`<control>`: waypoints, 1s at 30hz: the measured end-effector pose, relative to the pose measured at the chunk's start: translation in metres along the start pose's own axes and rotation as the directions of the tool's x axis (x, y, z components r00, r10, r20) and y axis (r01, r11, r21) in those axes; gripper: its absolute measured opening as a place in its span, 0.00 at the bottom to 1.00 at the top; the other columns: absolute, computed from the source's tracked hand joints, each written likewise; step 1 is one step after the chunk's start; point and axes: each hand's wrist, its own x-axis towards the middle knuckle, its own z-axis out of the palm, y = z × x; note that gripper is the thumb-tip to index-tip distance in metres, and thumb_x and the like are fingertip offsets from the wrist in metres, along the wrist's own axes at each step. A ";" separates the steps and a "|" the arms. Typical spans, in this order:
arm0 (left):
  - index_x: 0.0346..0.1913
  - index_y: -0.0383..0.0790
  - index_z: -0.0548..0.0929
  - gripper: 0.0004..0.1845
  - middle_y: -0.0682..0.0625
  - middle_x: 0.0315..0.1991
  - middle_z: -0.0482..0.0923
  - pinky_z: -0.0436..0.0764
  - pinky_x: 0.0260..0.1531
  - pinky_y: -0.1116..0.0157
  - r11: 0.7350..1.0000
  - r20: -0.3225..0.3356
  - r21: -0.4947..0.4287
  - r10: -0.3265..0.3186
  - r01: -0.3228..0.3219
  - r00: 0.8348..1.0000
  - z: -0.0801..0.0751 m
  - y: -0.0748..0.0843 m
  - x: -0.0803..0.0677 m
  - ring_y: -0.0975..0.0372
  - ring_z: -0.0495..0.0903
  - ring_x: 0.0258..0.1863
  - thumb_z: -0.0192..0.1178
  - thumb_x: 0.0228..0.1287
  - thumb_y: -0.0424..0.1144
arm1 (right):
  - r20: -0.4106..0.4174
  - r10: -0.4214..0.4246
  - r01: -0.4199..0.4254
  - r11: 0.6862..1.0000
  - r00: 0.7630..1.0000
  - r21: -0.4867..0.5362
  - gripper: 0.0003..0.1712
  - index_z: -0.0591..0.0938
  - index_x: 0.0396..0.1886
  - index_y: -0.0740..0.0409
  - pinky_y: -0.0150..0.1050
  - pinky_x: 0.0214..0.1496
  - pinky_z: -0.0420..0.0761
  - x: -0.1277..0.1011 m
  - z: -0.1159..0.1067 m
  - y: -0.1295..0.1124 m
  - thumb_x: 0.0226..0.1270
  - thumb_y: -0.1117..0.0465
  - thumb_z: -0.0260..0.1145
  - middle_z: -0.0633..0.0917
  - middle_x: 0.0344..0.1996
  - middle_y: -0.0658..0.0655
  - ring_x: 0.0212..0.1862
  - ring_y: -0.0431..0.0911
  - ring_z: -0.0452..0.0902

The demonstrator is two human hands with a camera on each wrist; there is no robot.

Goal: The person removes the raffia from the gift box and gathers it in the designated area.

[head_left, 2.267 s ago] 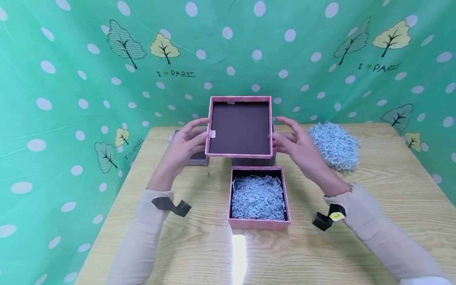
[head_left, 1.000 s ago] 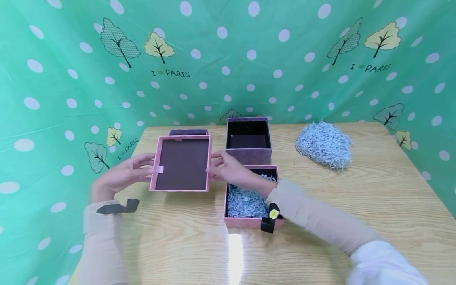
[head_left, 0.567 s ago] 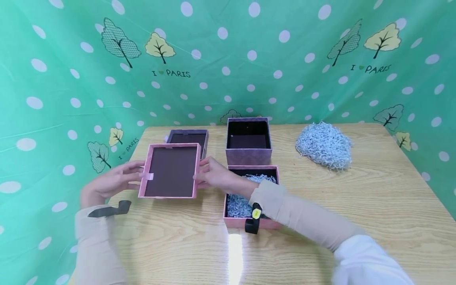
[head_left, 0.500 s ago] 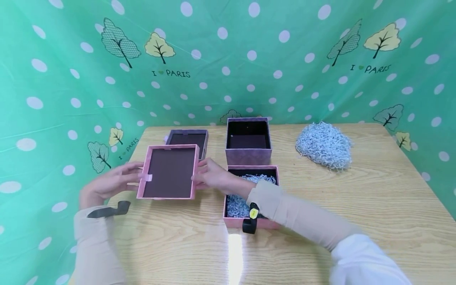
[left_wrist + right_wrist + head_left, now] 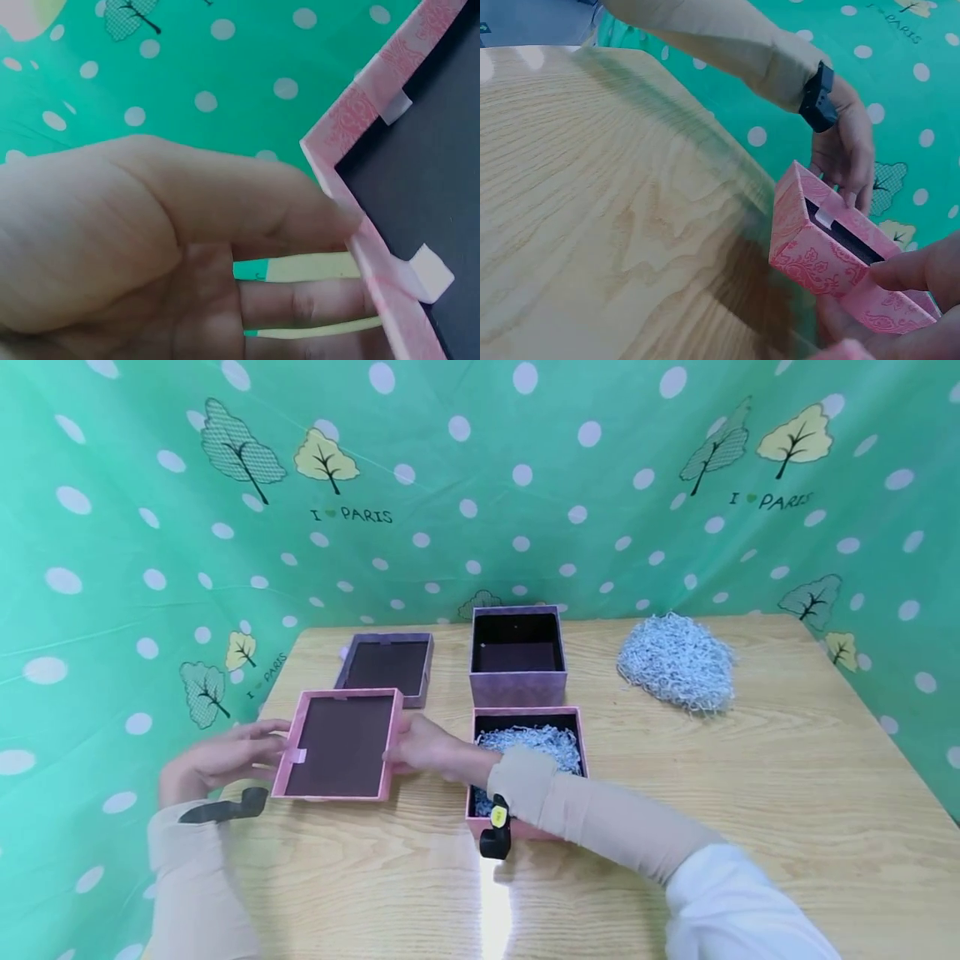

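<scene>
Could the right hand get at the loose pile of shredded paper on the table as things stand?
Probably not at once: the right hand grips the pink lid at far left, while the shredded paper pile lies far right. Nothing blocks the path once it lets go.
</scene>
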 end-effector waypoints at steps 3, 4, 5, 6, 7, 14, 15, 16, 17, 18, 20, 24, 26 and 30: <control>0.68 0.31 0.54 0.25 0.52 0.50 0.80 0.82 0.51 0.56 0.999 -0.012 0.022 -0.044 0.044 0.999 -0.001 -0.001 0.001 0.61 0.81 0.50 0.46 0.75 0.37 | 0.001 0.017 -0.017 1.000 1.000 0.010 0.19 0.76 0.54 0.68 0.45 0.53 0.83 0.002 0.006 0.003 0.62 0.77 0.59 0.84 0.47 0.63 0.48 0.51 0.83; 0.68 0.29 0.53 0.26 0.52 0.49 0.80 0.82 0.51 0.56 0.998 -0.017 0.032 -0.055 0.056 0.998 -0.001 -0.002 0.001 0.61 0.82 0.49 0.45 0.75 0.37 | 0.002 0.023 -0.023 1.000 1.000 0.018 0.19 0.76 0.54 0.69 0.45 0.54 0.82 0.002 0.007 0.004 0.62 0.77 0.59 0.83 0.47 0.64 0.49 0.52 0.83; 0.68 0.28 0.53 0.26 0.52 0.49 0.80 0.82 0.51 0.56 0.997 -0.027 0.038 -0.070 0.071 0.997 -0.001 -0.002 0.002 0.61 0.82 0.48 0.46 0.75 0.37 | 0.002 0.028 -0.028 0.999 1.000 0.022 0.19 0.76 0.54 0.70 0.45 0.54 0.82 0.002 0.009 0.004 0.62 0.77 0.59 0.83 0.47 0.64 0.49 0.52 0.83; 0.68 0.28 0.52 0.26 0.51 0.48 0.80 0.82 0.51 0.56 0.995 -0.040 0.043 -0.090 0.092 0.995 -0.001 -0.002 0.003 0.61 0.82 0.48 0.46 0.74 0.36 | 0.003 0.031 -0.031 0.999 1.000 0.030 0.19 0.75 0.54 0.71 0.45 0.54 0.82 0.003 0.010 0.005 0.62 0.78 0.58 0.83 0.48 0.65 0.50 0.53 0.82; 0.68 0.28 0.52 0.27 0.51 0.47 0.80 0.82 0.51 0.57 0.993 -0.053 0.049 -0.105 0.107 0.993 0.000 -0.002 0.004 0.61 0.82 0.47 0.46 0.74 0.36 | 0.006 0.035 -0.036 0.999 0.999 0.041 0.20 0.75 0.54 0.72 0.45 0.54 0.82 0.003 0.012 0.005 0.61 0.79 0.58 0.83 0.48 0.66 0.51 0.54 0.82; 0.69 0.26 0.53 0.29 0.48 0.47 0.78 0.81 0.51 0.58 0.969 -0.133 0.130 -0.192 0.209 0.972 0.009 0.002 0.007 0.59 0.80 0.47 0.47 0.72 0.37 | 0.014 0.103 -0.104 0.994 0.995 0.033 0.23 0.74 0.57 0.71 0.46 0.57 0.80 0.004 0.016 0.008 0.60 0.80 0.58 0.82 0.50 0.65 0.52 0.53 0.81; 0.69 0.27 0.53 0.29 0.48 0.47 0.78 0.81 0.51 0.58 0.966 -0.139 0.130 -0.205 0.223 0.969 0.011 0.003 0.008 0.59 0.80 0.47 0.48 0.71 0.37 | 0.016 0.114 -0.114 0.993 0.993 0.035 0.25 0.73 0.58 0.70 0.46 0.57 0.80 0.004 0.015 0.008 0.59 0.80 0.58 0.82 0.51 0.65 0.52 0.53 0.81; 0.69 0.27 0.53 0.30 0.47 0.48 0.78 0.81 0.51 0.58 0.964 -0.144 0.126 -0.216 0.235 0.966 0.012 0.003 0.008 0.59 0.80 0.47 0.48 0.71 0.37 | 0.023 0.120 -0.120 0.992 0.993 0.038 0.26 0.72 0.59 0.70 0.47 0.58 0.79 0.004 0.015 0.008 0.60 0.80 0.58 0.81 0.52 0.66 0.53 0.54 0.80; 0.69 0.27 0.52 0.30 0.47 0.47 0.79 0.81 0.51 0.58 0.963 -0.148 0.120 -0.224 0.242 0.963 0.014 0.003 0.009 0.59 0.80 0.47 0.48 0.70 0.36 | 0.030 0.122 -0.123 0.992 0.992 0.039 0.27 0.72 0.61 0.69 0.47 0.59 0.78 0.004 0.015 0.008 0.60 0.80 0.58 0.81 0.53 0.66 0.54 0.54 0.80; 0.70 0.26 0.51 0.31 0.46 0.47 0.79 0.81 0.52 0.58 0.963 -0.142 0.118 -0.224 0.242 0.964 0.015 0.003 0.009 0.58 0.80 0.47 0.48 0.70 0.36 | 0.038 0.127 -0.129 0.991 0.991 0.037 0.27 0.71 0.62 0.69 0.47 0.60 0.78 0.003 0.014 0.008 0.60 0.79 0.58 0.80 0.54 0.66 0.55 0.54 0.79; 0.70 0.25 0.51 0.31 0.46 0.48 0.79 0.81 0.52 0.58 0.963 -0.132 0.123 -0.223 0.239 0.966 0.016 0.002 0.010 0.58 0.80 0.47 0.48 0.70 0.35 | 0.054 0.138 -0.139 0.990 0.989 0.021 0.28 0.70 0.62 0.69 0.47 0.61 0.77 0.002 0.013 0.009 0.60 0.78 0.59 0.80 0.55 0.66 0.55 0.54 0.79; 0.69 0.25 0.54 0.29 0.45 0.48 0.79 0.81 0.51 0.58 0.959 -0.143 0.146 -0.224 0.244 0.964 0.018 0.001 0.012 0.58 0.80 0.47 0.47 0.71 0.35 | 0.084 0.158 -0.154 0.986 0.984 -0.057 0.26 0.72 0.61 0.69 0.46 0.63 0.75 0.000 0.012 0.008 0.61 0.73 0.62 0.80 0.54 0.64 0.53 0.50 0.79; 0.68 0.26 0.55 0.29 0.45 0.49 0.79 0.81 0.51 0.58 0.956 -0.153 0.152 -0.228 0.250 0.962 0.018 0.000 0.012 0.58 0.80 0.47 0.48 0.71 0.36 | 0.095 0.171 -0.163 0.983 0.981 -0.088 0.25 0.73 0.59 0.69 0.46 0.63 0.75 -0.001 0.012 0.008 0.61 0.72 0.63 0.81 0.53 0.63 0.53 0.48 0.79; 0.68 0.25 0.56 0.28 0.44 0.49 0.79 0.81 0.50 0.57 0.955 -0.163 0.161 -0.225 0.251 0.961 0.020 0.000 0.012 0.57 0.80 0.47 0.48 0.70 0.35 | 0.115 0.199 -0.186 0.975 0.973 -0.120 0.23 0.75 0.57 0.69 0.45 0.64 0.75 -0.001 0.012 0.008 0.61 0.69 0.63 0.82 0.52 0.61 0.53 0.46 0.79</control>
